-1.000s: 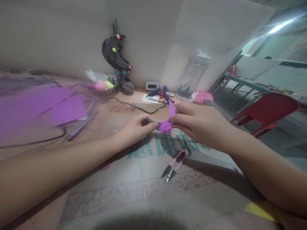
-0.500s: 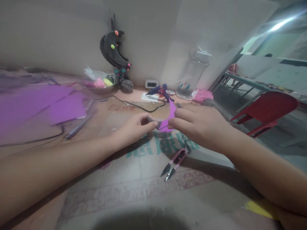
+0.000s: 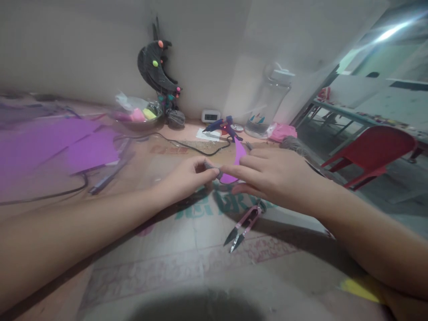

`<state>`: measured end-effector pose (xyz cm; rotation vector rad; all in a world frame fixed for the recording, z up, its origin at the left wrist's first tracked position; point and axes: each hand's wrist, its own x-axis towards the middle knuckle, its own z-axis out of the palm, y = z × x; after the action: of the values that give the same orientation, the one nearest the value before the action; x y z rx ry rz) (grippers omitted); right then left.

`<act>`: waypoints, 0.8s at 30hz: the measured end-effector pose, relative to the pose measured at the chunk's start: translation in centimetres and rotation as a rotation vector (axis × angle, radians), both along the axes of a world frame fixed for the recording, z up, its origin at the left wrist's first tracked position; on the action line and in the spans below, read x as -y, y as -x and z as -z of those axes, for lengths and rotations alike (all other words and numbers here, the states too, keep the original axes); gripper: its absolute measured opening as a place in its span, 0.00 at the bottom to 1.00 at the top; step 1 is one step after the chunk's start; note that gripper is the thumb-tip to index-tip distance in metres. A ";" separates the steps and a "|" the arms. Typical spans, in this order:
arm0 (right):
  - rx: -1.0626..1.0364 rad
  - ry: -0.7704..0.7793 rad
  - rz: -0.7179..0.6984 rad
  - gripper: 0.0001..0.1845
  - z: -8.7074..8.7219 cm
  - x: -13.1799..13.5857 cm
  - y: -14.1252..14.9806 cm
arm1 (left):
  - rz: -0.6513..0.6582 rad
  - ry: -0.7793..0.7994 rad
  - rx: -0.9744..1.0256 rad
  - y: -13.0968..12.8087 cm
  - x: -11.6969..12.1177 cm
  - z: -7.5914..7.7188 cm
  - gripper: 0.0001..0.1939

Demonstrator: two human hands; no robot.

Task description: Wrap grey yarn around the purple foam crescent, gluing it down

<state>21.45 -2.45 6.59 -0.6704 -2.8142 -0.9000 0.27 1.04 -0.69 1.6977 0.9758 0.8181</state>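
Note:
A purple crescent-shaped piece, of paper or thin foam, stands out between my hands. Grey yarn wraps its near left end. My left hand pinches that grey end between thumb and fingers. My right hand lies across the crescent's right side, index finger stretched out to touch it close to the yarn, thumb apart below. Whether a strand runs under the right fingers is hidden. Pink-handled thread snips lie just below my right hand, blades toward me.
Purple sheets and a pen-like tool lie left. Behind stand a glue gun with its cord, a small digital clock, a clear jug, a bowl and a dark crescent ornament. Grey yarn lies right.
My right hand has shifted slightly left, its fingers going from a pinch beside the crescent to a stretched index finger near the yarn. The left hand keeps its pinch.

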 end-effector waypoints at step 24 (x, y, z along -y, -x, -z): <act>-0.332 0.278 0.217 0.13 4.4 0.7 2.2 | -0.135 -0.089 0.140 0.3 -0.3 0.0 0.11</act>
<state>19.23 -3.13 2.22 -1.0676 -2.6174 -0.3743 0.00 1.30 -0.72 1.6378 0.9777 1.0692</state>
